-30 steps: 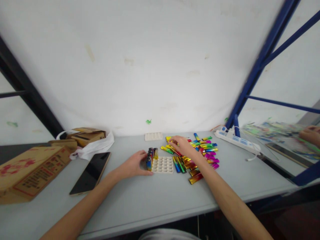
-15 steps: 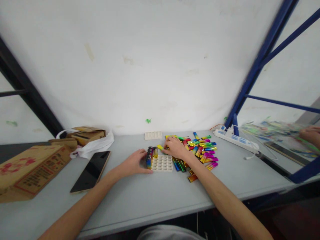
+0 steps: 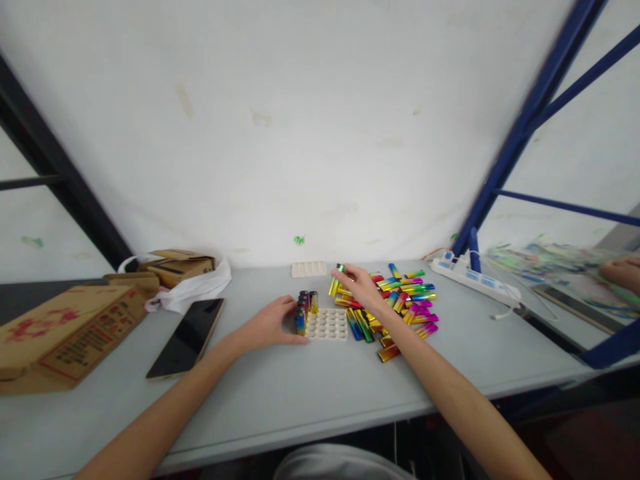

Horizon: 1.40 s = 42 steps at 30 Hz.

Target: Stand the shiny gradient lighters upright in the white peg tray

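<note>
A white tray (image 3: 327, 325) with rows of round holes lies on the table. Several shiny lighters (image 3: 301, 313) stand upright along its left side. My left hand (image 3: 273, 322) curves around that side, thumb at the near corner and fingers by the far end, gripping the tray. Just behind the tray, my right hand (image 3: 361, 285) pinches a yellow-green lighter (image 3: 334, 285) between thumb and fingers, holding it nearly upright. To the right spreads a loose pile of metallic, many-coloured lighters (image 3: 410, 307), lying flat.
A second white tray (image 3: 309, 269) lies near the wall. On the left are a dark phone (image 3: 187, 339), a cardboard box (image 3: 70, 330), an opened carton (image 3: 187, 269) and a white bag (image 3: 203, 290). A power strip (image 3: 475, 280) stands right, before a blue frame (image 3: 505, 160). Another person's hand (image 3: 623, 272) shows far right.
My right hand has lifted a yellow-green lighter from the left end of the pile and turned it nearly upright. My left hand stays at the tray. The view has shifted slightly.
</note>
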{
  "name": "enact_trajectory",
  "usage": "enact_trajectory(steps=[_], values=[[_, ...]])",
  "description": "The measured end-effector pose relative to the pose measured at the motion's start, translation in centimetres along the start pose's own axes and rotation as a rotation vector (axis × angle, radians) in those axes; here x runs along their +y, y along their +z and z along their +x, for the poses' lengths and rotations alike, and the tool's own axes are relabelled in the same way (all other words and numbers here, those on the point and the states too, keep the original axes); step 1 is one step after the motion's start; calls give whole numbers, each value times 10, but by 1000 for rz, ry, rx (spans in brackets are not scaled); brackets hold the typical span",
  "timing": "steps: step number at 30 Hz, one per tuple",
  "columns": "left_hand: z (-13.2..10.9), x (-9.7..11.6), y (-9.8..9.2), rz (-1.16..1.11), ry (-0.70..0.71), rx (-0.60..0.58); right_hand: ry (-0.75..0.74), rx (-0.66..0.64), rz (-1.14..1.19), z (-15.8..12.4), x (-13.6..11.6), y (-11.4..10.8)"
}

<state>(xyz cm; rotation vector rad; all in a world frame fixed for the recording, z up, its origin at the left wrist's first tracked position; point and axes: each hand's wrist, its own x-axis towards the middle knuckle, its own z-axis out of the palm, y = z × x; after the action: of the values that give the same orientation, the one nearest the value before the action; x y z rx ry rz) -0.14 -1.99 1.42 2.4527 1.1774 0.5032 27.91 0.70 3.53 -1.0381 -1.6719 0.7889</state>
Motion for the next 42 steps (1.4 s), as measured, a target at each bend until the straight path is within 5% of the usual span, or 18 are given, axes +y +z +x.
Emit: enact_trajectory(steps=[5, 9, 20, 42], values=[[0, 1, 0, 1, -15, 1, 101, -92, 426, -7, -8, 13], [0, 2, 0, 2, -12, 7, 196, -163, 517, -11, -11, 22], [-1, -1, 2, 6, 11, 39, 34, 48, -199, -14, -5, 31], [0, 2, 1, 3, -24, 3, -71, -5, -391, -19, -7, 28]])
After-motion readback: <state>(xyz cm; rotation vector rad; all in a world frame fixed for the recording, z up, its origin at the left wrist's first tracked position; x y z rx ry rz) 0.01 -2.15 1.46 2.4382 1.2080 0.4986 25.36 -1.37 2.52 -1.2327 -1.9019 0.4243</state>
